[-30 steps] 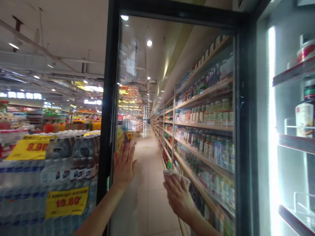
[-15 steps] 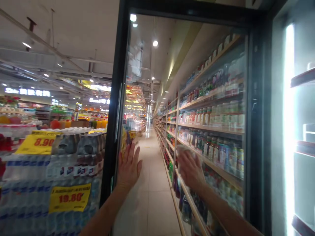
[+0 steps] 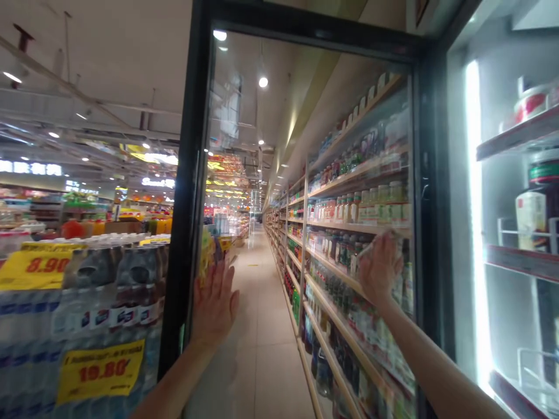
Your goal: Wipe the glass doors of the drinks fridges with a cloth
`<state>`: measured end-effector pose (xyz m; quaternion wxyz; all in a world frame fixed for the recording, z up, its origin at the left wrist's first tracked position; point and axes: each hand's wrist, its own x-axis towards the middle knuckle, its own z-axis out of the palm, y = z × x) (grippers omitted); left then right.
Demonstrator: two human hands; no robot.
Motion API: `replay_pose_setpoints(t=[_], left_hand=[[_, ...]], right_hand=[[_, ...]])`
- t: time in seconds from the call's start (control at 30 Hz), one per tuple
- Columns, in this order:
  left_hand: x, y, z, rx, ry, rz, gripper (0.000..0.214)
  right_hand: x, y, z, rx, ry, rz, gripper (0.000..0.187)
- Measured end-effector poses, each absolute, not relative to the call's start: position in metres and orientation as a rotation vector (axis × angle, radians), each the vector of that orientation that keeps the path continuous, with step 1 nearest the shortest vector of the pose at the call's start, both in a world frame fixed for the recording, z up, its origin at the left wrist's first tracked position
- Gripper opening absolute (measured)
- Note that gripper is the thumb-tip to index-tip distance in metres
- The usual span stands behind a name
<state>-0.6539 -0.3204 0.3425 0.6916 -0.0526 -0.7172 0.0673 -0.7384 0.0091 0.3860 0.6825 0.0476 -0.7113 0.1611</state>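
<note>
While our left hand (image 3: 213,305) lies flat and open on the door (image 3: 279,145), low in the middle of the frame and close to its dark left edge, our right hand (image 3: 379,266) sits right of centre on the same glass. Its fingers are bent over what looks like a pale cloth (image 3: 390,237); blur keeps us from saying how firmly that is gripped. The door stands swung out from the cooler (image 3: 519,134), whose lit shelves fill the right edge of the frame. Bottle packs (image 3: 109,279) are stacked just past the door at lower left.

We see a few risks. Our left palm grasps nothing, so it braces the door by pressure alone. A hard push from the right hand could make the palm slide, and the door could then swing toward the packs. The right hand is near the door's dark right upright, where knuckles could knock the edge or get pinched if the door shifts. A loosely held cloth could slip and drop to the floor (image 3: 266,361). Our bare palm may also leave prints on the glass.
</note>
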Motion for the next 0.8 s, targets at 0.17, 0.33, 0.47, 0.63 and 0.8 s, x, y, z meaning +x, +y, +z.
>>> replay_pose_setpoints(t=[0.17, 0.33, 0.47, 0.63, 0.8], left_hand=[[-0.658, -0.297, 0.397, -0.112, -1.604, 0.126, 0.058], [-0.66, -0.288, 0.424, -0.104, -1.61, 0.127, 0.059], [-0.657, -0.289, 0.419, -0.102, -1.6, 0.131, 0.06], [-0.659, -0.293, 0.419, -0.122, -1.569, 0.151, 0.062], [-0.66, -0.293, 0.418, -0.104, -1.561, 0.181, 0.063]], right_hand=[[-0.729, -0.023, 0.388, 0.561, -1.584, 0.079, 0.064], [-0.738, 0.021, 0.408, 0.288, -1.637, 0.25, 0.057], [-0.747, 0.05, 0.456, 0.003, -1.614, 0.501, 0.061], [-0.733, -0.017, 0.471, 0.623, -1.583, -0.019, 0.057], [-0.744, 0.027, 0.474, 0.354, -1.621, 0.183, 0.057]])
